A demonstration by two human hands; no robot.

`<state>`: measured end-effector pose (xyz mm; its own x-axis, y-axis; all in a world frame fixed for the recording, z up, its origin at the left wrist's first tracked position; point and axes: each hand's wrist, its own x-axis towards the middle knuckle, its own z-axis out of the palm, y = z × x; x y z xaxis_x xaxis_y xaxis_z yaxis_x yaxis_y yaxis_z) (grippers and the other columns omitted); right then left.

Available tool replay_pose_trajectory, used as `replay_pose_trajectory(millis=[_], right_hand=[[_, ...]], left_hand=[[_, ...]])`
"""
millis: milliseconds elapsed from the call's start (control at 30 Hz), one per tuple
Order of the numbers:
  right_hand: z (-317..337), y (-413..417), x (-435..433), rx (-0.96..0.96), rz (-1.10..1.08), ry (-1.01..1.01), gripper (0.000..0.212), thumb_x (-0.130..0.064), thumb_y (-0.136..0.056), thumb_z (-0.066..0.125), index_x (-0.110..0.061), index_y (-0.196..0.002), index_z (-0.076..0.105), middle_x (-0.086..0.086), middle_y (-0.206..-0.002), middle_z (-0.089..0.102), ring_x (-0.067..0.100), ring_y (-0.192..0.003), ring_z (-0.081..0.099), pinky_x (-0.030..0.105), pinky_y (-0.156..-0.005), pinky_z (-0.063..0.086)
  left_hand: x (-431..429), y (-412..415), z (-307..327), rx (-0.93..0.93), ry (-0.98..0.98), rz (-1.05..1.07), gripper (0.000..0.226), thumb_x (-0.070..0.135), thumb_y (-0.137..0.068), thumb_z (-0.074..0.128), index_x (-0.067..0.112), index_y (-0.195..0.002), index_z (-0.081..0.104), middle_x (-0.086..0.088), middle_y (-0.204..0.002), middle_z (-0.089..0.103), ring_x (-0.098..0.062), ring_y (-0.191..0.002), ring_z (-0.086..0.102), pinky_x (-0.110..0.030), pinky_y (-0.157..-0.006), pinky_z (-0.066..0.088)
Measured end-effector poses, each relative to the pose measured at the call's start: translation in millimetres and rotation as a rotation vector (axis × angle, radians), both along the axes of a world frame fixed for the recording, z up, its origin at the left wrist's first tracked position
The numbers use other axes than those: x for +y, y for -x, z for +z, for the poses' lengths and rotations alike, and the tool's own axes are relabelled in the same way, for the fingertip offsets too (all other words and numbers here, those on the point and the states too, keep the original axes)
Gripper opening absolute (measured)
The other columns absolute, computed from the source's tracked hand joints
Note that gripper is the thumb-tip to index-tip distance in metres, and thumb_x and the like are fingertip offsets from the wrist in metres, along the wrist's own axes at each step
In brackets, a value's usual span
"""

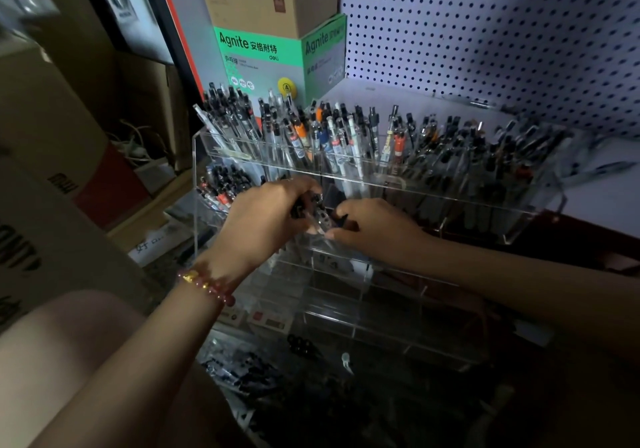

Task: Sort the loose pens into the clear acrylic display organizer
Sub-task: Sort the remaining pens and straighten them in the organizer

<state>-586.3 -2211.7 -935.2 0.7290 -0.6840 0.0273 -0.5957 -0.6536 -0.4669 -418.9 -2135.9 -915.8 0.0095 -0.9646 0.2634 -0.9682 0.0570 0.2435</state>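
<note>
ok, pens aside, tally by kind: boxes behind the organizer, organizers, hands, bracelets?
Boxes: 2, brown cardboard box on green Agnite box
Acrylic organizer: 1
Hands: 2, left hand and right hand
Bracelet: 1
Total: 6
The pens are too crowded to count.

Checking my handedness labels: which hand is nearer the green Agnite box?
Left. The left hand is directly in front of the green Agnite box; the right hand lies farther to the right.

Organizer [433, 193] in front, boxes [277, 32] and pegboard [502, 32] behind
Pens [329, 136] stand in the organizer's top row; the stacked boxes sit at the shelf's [398, 96] back left corner, against the pegboard.
</note>
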Motion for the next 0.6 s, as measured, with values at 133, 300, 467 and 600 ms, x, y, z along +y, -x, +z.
replay_pose_trajectory(millis=[133, 300, 467, 600], right_hand=[[-1, 1, 3, 0.016, -0.006, -0.017, 0.033, -0.043, -0.092, 0.053, -0.011, -0.089, 0.062, 0.006, -0.075, 0.062, 0.021, -0.069, 0.060, 0.036, -0.061, 0.048], [-1, 0, 10, 0.015, -0.060, 0.031, 0.031, -0.042, -0.096, 0.045, -0.013, -0.087, 0.054, -0.003, -0.068, 0.051, 0.018, -0.065, 0.053, 0.033, -0.060, 0.042], [-2, 0, 15, 0.011, -0.050, 0.091, 0.025, -0.038, -0.099, 0.040, -0.019, -0.084, 0.043, -0.008, -0.063, 0.041, 0.016, -0.063, 0.046, 0.031, -0.060, 0.033], [2, 0, 15, 0.133, 0.009, 0.228, 0.022, -0.035, -0.102, 0.034, -0.017, -0.096, 0.044, -0.006, -0.072, 0.048, 0.023, -0.069, 0.052, 0.030, -0.060, 0.034]], left_hand=[[0, -2, -3, -0.012, 0.026, -0.012, 0.047, 0.016, -0.081, 0.071, 0.029, -0.124, 0.055, 0.012, -0.104, 0.069, -0.013, -0.096, 0.066, -0.028, -0.072, 0.049], [0, 1, -3, 0.079, 0.096, 0.017, 0.036, 0.020, -0.082, 0.070, 0.029, -0.116, 0.061, 0.012, -0.096, 0.070, -0.012, -0.091, 0.066, -0.025, -0.071, 0.047], [0, 3, -1, 0.102, 0.119, 0.013, 0.031, 0.021, -0.082, 0.071, 0.028, -0.111, 0.063, 0.012, -0.094, 0.070, -0.012, -0.089, 0.066, -0.024, -0.069, 0.045], [-2, 0, -2, 0.082, 0.112, 0.026, 0.031, 0.023, -0.081, 0.071, 0.029, -0.110, 0.061, 0.008, -0.097, 0.068, -0.016, -0.089, 0.065, -0.034, -0.071, 0.053]])
